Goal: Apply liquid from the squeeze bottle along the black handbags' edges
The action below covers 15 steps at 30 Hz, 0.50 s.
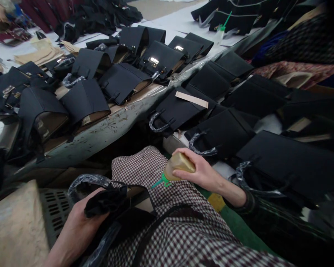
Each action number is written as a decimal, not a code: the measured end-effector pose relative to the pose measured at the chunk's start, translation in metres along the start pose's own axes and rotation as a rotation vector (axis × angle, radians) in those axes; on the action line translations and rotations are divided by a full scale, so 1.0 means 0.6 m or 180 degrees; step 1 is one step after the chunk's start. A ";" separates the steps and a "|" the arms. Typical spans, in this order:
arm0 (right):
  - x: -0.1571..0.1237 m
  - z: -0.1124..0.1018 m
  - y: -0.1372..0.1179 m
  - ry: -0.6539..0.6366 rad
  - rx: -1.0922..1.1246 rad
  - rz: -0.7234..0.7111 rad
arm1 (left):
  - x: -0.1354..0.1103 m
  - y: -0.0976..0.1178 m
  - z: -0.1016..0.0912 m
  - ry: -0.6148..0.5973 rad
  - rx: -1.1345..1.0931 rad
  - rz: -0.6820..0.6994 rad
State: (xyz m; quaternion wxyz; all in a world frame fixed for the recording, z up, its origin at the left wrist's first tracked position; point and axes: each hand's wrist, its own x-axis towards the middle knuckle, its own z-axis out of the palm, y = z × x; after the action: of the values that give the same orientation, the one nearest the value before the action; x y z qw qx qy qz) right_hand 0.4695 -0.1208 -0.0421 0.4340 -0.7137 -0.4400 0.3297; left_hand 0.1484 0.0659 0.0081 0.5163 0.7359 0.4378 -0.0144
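Note:
A black handbag rests on my lap, its handles wrapped in clear plastic. My left hand is closed on the bag's edge, where black fabric bunches over the fingers. In my right hand is a squeeze bottle of yellowish liquid, gripped around its body and tilted down. Its green nozzle points left and down, a little to the right of the bag's opening and apart from it. The inside of the bag is only partly visible.
Many black handbags cover the table ahead, and more handbags lie to the right. Another green-tipped bottle stands at the back. To my left are a grey plastic crate and a pale, worn block-like object.

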 end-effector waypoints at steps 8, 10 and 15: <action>0.015 0.050 0.029 -0.0367 -0.0360 -0.0394 | -0.039 -0.013 0.027 0.0242 0.0282 0.0442; 0.023 0.065 0.037 -0.0407 -0.0417 -0.0516 | -0.048 -0.023 0.026 0.0174 0.0381 0.0536; 0.038 0.089 0.049 -0.0507 -0.0481 -0.0634 | -0.068 -0.044 0.034 0.0154 0.0527 0.0905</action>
State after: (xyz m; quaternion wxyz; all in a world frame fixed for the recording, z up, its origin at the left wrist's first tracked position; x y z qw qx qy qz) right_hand 0.4429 -0.0893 -0.0928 0.3733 -0.6687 -0.5653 0.3065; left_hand 0.1145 0.0265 -0.0016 0.4400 0.8306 0.3388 0.0405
